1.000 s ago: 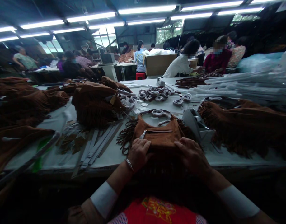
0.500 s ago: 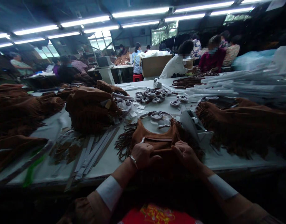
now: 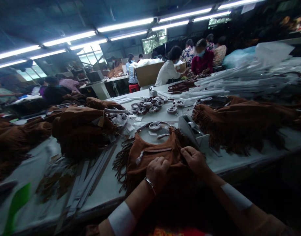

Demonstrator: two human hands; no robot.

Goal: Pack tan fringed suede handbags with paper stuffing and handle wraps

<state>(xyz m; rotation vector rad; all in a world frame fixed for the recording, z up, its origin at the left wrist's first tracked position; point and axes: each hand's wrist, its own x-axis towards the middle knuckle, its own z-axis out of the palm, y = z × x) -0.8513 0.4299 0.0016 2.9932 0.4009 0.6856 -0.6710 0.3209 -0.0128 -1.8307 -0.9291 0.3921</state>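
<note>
A brown fringed handbag [image 3: 150, 147] lies on the table in front of me, its curved handle pointing away. Across its front runs a zipper [image 3: 157, 149], with a pale-wrapped zipper pull [image 3: 140, 158] hanging at the left end. My left hand [image 3: 158, 171], a bracelet at its wrist, is closed with curled fingers on the bag's lower front; its fingertips are hidden. At the bag's right side my right hand [image 3: 195, 160] pinches the brown material between thumb and fingers. Fringe [image 3: 122, 164] spreads out on the left of the bag.
A tape dispenser [image 3: 193, 131] stands right of the bag. Brown fringed bags are piled at left [image 3: 79, 131] and right [image 3: 238, 124]. Wrapped coiled straps [image 3: 147, 105] lie beyond, grey strips [image 3: 91, 177] at left. Several people sit farther back.
The view has turned right and tilted. My left hand has shifted right and lower on the bag, uncovering the zipper pull. My right hand now grips farther up the bag's right side.
</note>
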